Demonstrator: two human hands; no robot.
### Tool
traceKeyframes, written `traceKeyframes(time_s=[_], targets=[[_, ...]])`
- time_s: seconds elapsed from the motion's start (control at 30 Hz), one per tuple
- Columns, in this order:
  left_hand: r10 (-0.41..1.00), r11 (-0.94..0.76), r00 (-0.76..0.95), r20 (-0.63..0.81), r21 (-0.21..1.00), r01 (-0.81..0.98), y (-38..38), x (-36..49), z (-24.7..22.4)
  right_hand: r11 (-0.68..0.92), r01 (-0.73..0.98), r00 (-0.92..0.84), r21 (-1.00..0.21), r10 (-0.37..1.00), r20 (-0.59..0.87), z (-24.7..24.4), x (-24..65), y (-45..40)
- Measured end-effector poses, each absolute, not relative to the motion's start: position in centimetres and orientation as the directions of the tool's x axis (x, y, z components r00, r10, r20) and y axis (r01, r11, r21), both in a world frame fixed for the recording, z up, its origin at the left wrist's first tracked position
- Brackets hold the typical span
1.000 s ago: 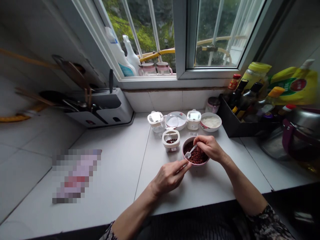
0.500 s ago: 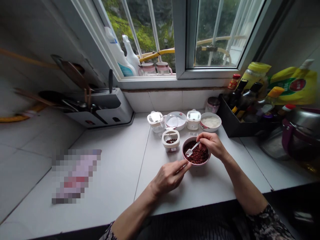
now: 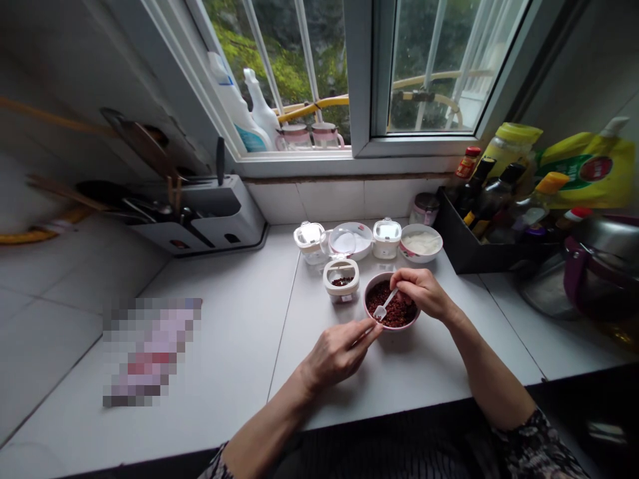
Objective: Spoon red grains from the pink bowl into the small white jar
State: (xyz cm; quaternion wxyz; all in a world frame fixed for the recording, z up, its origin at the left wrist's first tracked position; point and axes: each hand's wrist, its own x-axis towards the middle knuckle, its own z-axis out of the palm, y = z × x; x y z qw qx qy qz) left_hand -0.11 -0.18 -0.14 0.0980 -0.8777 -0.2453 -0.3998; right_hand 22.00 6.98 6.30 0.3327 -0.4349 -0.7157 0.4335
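Note:
My right hand [image 3: 423, 291] is closed on the handle of a small white spoon [image 3: 381, 311]. The spoon's scoop dips into dark red bits that look like Sichuan peppercorns [image 3: 402, 311]. They fill much of a pink-rimmed bowl [image 3: 369, 278]. At the near left of that bowl, the fingertips of my left hand [image 3: 342, 352] pinch the rim; the thumb is mostly hidden. Just left of the bowl stands a clear seasoning jar [image 3: 341, 293] with a cream rim, its top open and some of the same red bits inside.
Behind are two lidded seasoning jars [image 3: 309, 241], a bowl of white powder [image 3: 362, 247] and a bowl of white grains [image 3: 422, 243]. A black bottle box [image 3: 462, 256] and a steel pot [image 3: 542, 286] stand right. A utensil holder [image 3: 234, 223] is at back left, a blurred-out packet [image 3: 154, 352] nearer.
The spoon has moved slightly toward me and down into the red bits near the left fingertips. My right hand shifted a little with it; my left hand has stayed put.

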Motion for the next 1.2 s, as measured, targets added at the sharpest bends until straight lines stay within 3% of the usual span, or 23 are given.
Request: traceKeyframes(time_s=[0.53, 0.83, 0.97, 1.07, 1.2], targets=[[0.356, -0.862, 0.56, 0.748, 0.031, 0.506, -0.2, -0.2, -0.2, 0.174, 0.268, -0.279, -0.948, 0.955, 0.097, 6.4, 22.2, 7.4], [0.344, -0.862, 0.559, 0.755, 0.018, 0.506, -0.1, -0.1, -0.2, 0.051, 0.069, -0.169, -0.996, 0.985, 0.039, 6.3, 21.8, 8.3], [0.339, -0.861, 0.556, 0.759, 0.011, 0.509, -0.1, 0.0, -0.1, 0.13, 0.066, -0.159, -0.989, 0.98, 0.118, 6.3, 20.3, 7.9], [0.341, -0.856, 0.563, 0.753, 0.001, 0.518, -0.1, 0.0, -0.1, 0.274, 0.164, -0.162, -0.948, 0.955, 0.248, 6.1, 18.8, 7.1], [0.345, -0.85, 0.57, 0.746, -0.009, 0.526, -0.1, 0.0, -0.3, 0.613, 0.418, -0.336, -0.67, 0.79, 0.513, 5.7, 17.6, 6.2]])
